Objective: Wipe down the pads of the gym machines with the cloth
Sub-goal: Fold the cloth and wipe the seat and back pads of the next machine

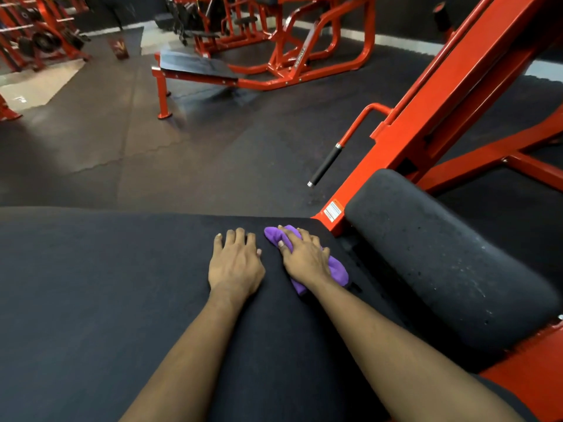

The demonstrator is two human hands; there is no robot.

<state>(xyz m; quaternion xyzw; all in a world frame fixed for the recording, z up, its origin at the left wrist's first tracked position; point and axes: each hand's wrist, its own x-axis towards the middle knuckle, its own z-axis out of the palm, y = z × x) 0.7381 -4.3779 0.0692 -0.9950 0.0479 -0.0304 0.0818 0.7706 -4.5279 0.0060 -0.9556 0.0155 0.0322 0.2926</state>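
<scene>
The left hand (236, 266) lies flat and relaxed on the wide black pad (106, 284), holding nothing. Just beside it, the right hand (304, 257) curves its fingers over the bunched purple cloth (338, 271), pressing it onto the pad's far right corner. Bunched so small, the cloth may leave strips unwiped, or slide off the edge toward the speckled side pad (441, 260). The hand hides the cloth's middle, the wide pad runs out of view, and its dark surface hides any dirt.
</scene>
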